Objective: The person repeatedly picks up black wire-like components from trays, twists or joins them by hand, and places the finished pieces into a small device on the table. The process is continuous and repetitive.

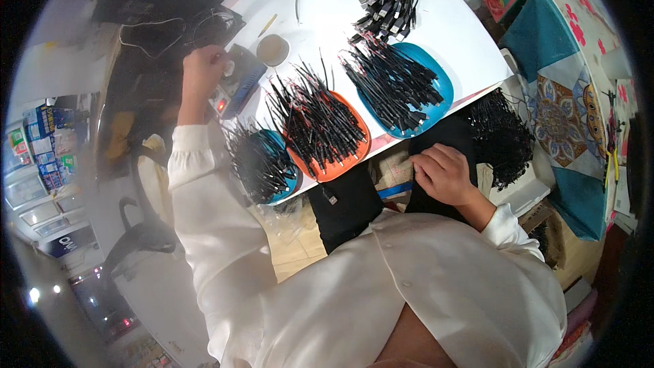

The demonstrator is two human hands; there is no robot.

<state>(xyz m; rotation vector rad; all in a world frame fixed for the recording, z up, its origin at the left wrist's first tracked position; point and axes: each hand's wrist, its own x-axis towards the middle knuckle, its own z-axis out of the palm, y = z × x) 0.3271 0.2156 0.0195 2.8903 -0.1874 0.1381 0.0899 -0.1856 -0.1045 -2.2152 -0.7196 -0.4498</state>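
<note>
My left hand [203,69] is raised at the left edge of the white table, its fingers closed together beside a small box-like device [238,88] with a red light. What those fingers hold, if anything, is hidden. Over my right thigh, my right hand [444,174] rests with curled fingers and nothing visible in it. Between the hands, black cables with USB plugs and bare reddish wire ends fill an orange tray [366,125], a blue tray [443,75] and a smaller blue tray [296,184]. A single USB plug [331,199] hangs over the table's near edge.
A bundle of black USB cables [390,3] lies at the back of the white table [327,0]. A round grey disc [272,50] and a thin yellow stick [268,24] are near the device. More black cables [501,136] sit in a white container [538,187] at the right.
</note>
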